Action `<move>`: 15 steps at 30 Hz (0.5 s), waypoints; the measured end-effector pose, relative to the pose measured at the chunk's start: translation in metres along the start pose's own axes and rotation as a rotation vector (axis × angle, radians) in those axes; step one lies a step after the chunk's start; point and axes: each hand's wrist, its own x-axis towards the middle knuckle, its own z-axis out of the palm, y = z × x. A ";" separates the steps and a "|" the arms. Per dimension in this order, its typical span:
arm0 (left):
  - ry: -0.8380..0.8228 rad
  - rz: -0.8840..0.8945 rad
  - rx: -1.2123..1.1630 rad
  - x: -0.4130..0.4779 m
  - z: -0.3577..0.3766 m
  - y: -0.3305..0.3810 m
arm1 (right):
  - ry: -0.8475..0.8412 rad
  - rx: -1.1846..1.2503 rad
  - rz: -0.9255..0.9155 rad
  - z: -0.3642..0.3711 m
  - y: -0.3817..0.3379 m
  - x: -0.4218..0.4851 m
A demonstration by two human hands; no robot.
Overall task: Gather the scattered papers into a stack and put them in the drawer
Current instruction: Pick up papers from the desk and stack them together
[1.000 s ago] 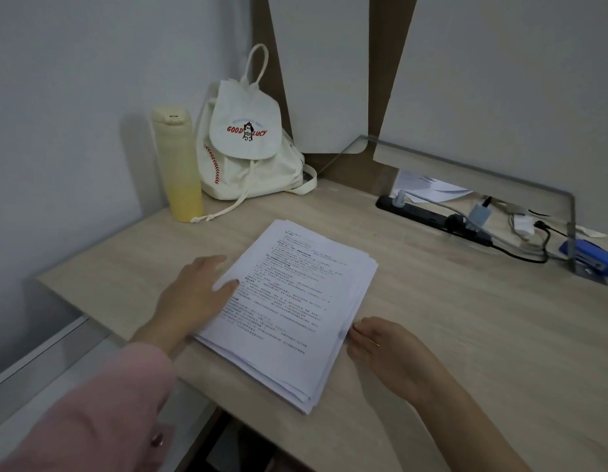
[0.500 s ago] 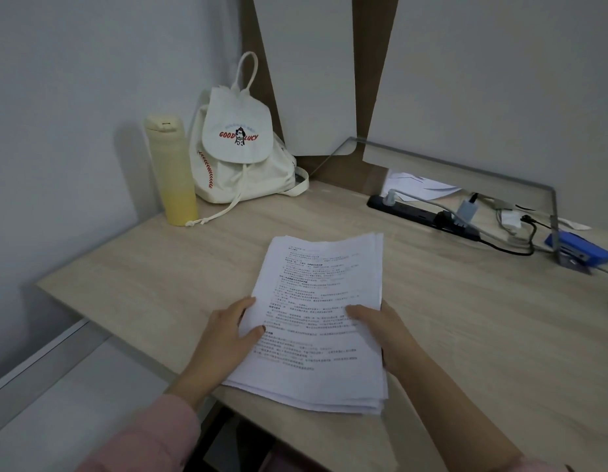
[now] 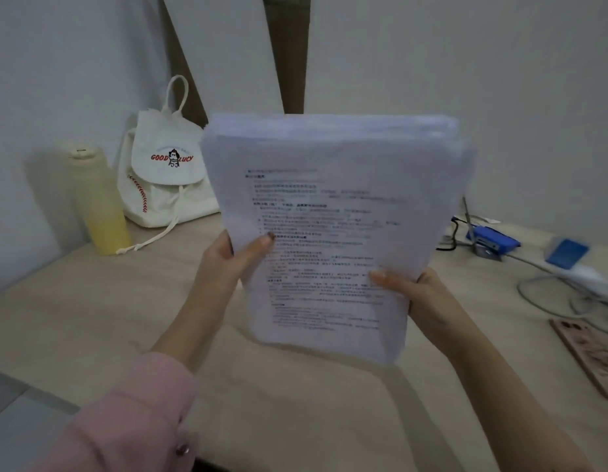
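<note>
Above desk (image 3: 91,318), papers (image 3: 330,206) between both hands (image 3: 224,264) (image 3: 428,298)

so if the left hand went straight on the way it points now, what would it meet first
Probably the wall panel behind the paper stack that the left hand grips; the backpack sits left of that line. Depth is unclear.

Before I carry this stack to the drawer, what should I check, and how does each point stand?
1. Grip: left hand and right hand both pinch the paper stack at its lower sides: ok.
2. Stack held up off the desk: ok.
3. Edges squared: top edge looks staggered, picture blurred: cannot tell.
4. No sheets left behind: stack hides part of the desk: cannot tell.
5. Drawer open: not in view: cannot tell.
</note>
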 end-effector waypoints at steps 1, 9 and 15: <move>-0.008 0.028 0.003 -0.003 0.005 0.000 | 0.000 -0.016 -0.029 -0.007 -0.002 -0.001; -0.020 -0.025 0.023 -0.024 0.029 -0.017 | 0.009 -0.023 -0.073 -0.020 0.013 -0.005; -0.042 -0.039 -0.022 -0.033 0.031 -0.019 | -0.008 0.036 -0.021 -0.021 0.024 -0.012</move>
